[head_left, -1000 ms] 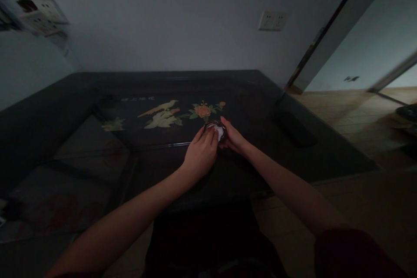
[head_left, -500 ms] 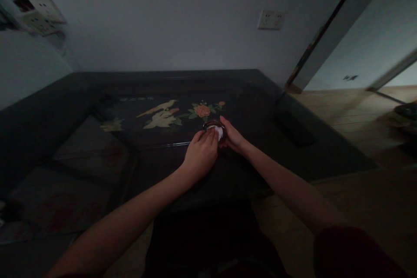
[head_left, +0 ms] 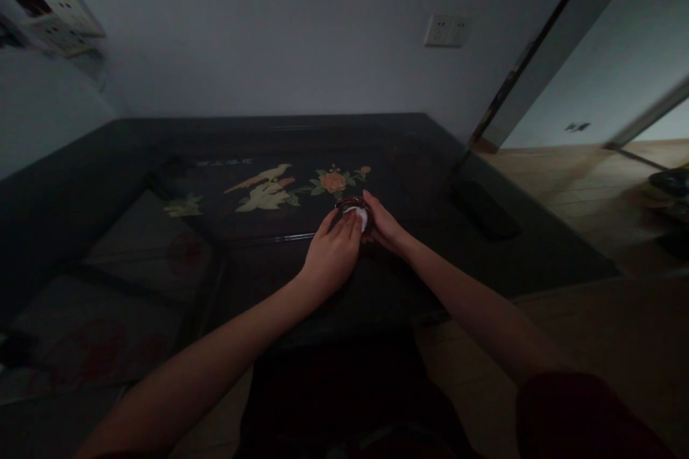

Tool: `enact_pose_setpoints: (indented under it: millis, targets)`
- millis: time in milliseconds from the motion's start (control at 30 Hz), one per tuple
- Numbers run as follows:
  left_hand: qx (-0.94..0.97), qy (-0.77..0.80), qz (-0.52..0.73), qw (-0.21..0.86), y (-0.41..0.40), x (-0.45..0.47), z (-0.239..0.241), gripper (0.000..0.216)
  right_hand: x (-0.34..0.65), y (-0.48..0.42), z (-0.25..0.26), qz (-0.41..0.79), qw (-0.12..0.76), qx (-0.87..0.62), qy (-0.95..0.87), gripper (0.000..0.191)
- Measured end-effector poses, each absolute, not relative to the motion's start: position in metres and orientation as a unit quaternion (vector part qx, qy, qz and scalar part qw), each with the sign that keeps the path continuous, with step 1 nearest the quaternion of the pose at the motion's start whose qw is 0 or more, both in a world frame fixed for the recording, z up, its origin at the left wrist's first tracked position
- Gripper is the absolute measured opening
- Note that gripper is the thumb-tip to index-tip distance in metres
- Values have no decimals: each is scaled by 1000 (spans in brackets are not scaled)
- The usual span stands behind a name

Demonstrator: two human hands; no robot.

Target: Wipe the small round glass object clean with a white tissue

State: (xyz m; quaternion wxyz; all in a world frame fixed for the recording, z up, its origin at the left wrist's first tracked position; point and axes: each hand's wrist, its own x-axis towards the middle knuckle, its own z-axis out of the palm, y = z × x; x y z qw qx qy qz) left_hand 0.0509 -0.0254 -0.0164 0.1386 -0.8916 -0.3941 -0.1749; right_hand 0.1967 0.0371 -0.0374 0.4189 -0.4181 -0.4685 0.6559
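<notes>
A small round dark dish [head_left: 352, 204] stands on the dark table [head_left: 398, 136], just below a painted flower. Inside it lies something white [head_left: 359, 215]. My left hand [head_left: 332, 254] reaches in from the left, its fingers bent together and pressing on the white thing. My right hand [head_left: 383, 224] curls round the dish's right side and steadies it. The light is dim and the fingertips are hard to make out.
The table top carries a painted panel of birds and flowers [head_left: 269, 190]. A dark flat object [head_left: 484, 209] lies near the table's right edge. Wall sockets [head_left: 446, 30] sit above. A doorway and tiled floor [head_left: 592, 179] open to the right.
The hands and dish stay in place; the view shifts very slightly.
</notes>
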Motion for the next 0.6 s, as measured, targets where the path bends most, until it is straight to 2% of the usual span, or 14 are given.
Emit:
enact_pose_setpoints:
  millis: [367,500,600]
  targets:
    - [-904,-377,-190,70,-25,49,-10,35,197,34,-35,648,412,-427,-478,55]
    - [-901,-379,-193,84,-24,49,-14,44,196,35,-36,650,428,-433,-455,55]
    - [-894,-392,-187,112,-25,49,-13,41,195,36,-38,651,423,-431,-460,55]
